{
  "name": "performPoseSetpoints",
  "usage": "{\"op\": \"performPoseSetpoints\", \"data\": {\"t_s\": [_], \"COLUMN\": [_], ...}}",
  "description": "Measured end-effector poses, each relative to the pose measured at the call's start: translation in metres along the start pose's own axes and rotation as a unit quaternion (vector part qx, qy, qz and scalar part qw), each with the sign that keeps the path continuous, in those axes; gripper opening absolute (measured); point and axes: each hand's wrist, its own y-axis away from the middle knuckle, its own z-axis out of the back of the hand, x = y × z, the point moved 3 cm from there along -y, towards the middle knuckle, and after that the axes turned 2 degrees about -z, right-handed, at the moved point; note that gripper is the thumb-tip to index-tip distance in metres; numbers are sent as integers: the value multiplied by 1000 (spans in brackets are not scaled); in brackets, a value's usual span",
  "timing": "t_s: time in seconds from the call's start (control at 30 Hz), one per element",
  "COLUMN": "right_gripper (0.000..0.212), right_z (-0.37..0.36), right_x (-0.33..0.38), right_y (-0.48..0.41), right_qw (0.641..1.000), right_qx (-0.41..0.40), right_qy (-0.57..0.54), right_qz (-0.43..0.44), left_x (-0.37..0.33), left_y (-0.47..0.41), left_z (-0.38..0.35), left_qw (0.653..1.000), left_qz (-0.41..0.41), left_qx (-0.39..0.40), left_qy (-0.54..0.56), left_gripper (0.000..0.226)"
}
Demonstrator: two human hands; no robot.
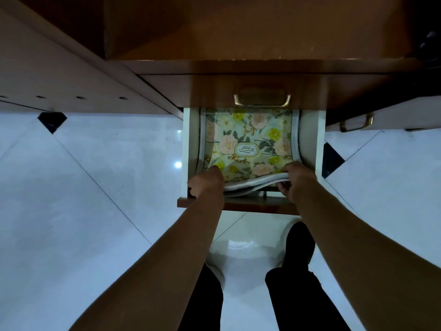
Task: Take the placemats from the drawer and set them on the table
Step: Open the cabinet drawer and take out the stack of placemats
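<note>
An open drawer (pixel 310 139) with white inner walls is pulled out below a wooden cabinet. Inside lies a stack of floral placemats (pixel 248 142), the top one printed with pink and yellow flowers and an oval label; their side edges curl up against the drawer walls. My left hand (pixel 206 181) grips the near left corner of the stack, thumb on top. At the near right corner, my right hand (pixel 297 179) has its fingers tucked under the white edges. The near edge of the stack is lifted slightly.
The closed drawer above has a brass handle (pixel 262 97). Another brass handle (pixel 356 124) shows on the right. The drawer's dark wooden front (pixel 250 205) faces me. Glossy white floor tiles (pixel 95 187) lie below, with my dark-trousered legs (pixel 298 295).
</note>
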Motion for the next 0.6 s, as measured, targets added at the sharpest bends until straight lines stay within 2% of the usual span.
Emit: {"op": "performPoseSetpoints", "data": {"t_s": [0.03, 0.07, 0.1, 0.13, 0.2, 0.27, 0.33, 0.4, 0.43, 0.47, 0.5, 0.53, 0.6], "right_gripper": [8, 8, 9, 9, 9, 4, 10, 12, 6, 15, 35, 51, 69], "right_z": [5, 11, 17, 24, 36, 45, 58, 74, 82, 88, 97, 106, 123], "right_x": [1, 3, 5, 5, 8, 18, 32, 44, 48, 50, 50, 48, 43], "right_y": [6, 12, 17, 26, 45, 65, 81, 98, 105, 110, 114, 111, 99], "right_qw": [999, 998, 996, 993, 989, 984, 979, 973, 967, 958, 949, 944, 936], "right_qx": [31, 57, 78, 99, 139, 172, 197, 228, 254, 284, 311, 325, 320], "right_qy": [18, 37, 50, 56, 46, 47, 44, 25, 27, 35, 50, 65, 146], "right_qz": [-9, -9, -11, -10, -6, -3, 1, 4, 4, 6, 8, 5, -7], "left_x": [2, 3, 1, 0, 2, 3, 3, 8, 9, 8, 7, 4, 2], "left_y": [1, -4, -1, 0, -1, 3, 6, 4, 3, 5, 4, 6, 13], "left_z": [4, 4, 2, 2, 11, 22, 33, 43, 46, 48, 47, 45, 38], "left_qw": [999, 988, 979, 981, 986, 992, 991, 977, 968, 955, 947, 945, 943], "left_qz": [4, 60, 75, 52, 75, 73, 86, 118, 133, 141, 147, 139, 125], "left_qx": [-19, -10, 30, 41, -6, -8, 58, 164, 209, 258, 287, 296, 308], "left_qy": [39, 143, 190, 183, 148, 105, 88, 65, 43, 21, 9, -5, -19], "left_gripper": [40, 40, 41, 42, 47, 53, 61, 62, 62, 64, 63, 59, 47]}}
